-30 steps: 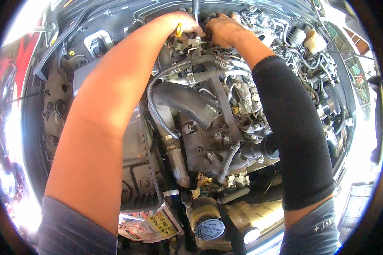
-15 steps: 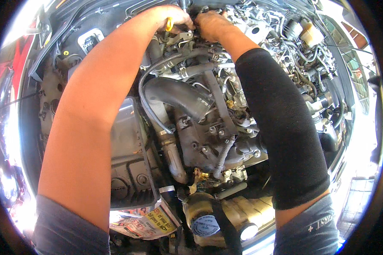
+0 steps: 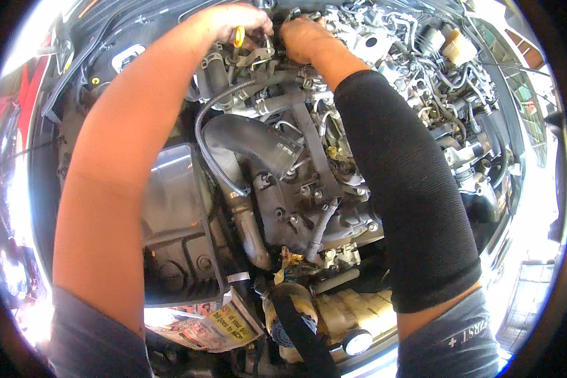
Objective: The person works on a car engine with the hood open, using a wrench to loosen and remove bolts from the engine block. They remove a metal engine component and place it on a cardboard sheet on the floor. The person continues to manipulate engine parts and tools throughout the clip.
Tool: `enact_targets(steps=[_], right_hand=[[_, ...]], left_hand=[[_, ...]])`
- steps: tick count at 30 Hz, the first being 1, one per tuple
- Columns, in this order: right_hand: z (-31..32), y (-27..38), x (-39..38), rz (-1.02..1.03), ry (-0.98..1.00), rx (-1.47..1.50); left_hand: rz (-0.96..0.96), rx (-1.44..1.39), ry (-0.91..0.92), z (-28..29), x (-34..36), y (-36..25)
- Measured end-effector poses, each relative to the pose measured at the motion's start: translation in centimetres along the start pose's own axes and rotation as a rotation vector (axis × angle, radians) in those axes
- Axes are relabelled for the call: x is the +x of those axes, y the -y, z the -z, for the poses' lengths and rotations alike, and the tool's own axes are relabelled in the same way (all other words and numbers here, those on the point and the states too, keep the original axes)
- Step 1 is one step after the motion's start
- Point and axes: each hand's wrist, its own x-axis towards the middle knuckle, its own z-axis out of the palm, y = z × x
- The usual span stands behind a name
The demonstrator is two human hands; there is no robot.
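The grimy grey-and-black metal engine (image 3: 290, 238) in the open bay (image 3: 140, 30) looked heavy, stiff and probably oily, best held by solid metal, not its curved black rubber hose (image 3: 252, 140). At its rear, near a yellow ring handle (image 3: 239, 36), were the left hand (image 3: 252, 21) and right hand (image 3: 303, 39); I couldn't tell what they grasped.

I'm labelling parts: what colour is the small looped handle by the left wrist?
The looped handle is yellow, best seen in the head view.
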Motion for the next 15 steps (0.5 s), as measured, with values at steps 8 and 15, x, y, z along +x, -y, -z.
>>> enact_targets(steps=[8, 15], right_hand=[[-1.6, 0.0, 1.9, 0.032, 0.049, -0.129], [-1.1, -0.2, 1.0, 0.038, 0.035, -0.041]], left_hand=[[0.268, 0.187, 0.276, 2.0, 0.9, -2.9], [-0.873, 1.367, 0.107, 1.1, 0.1, -7.6]])
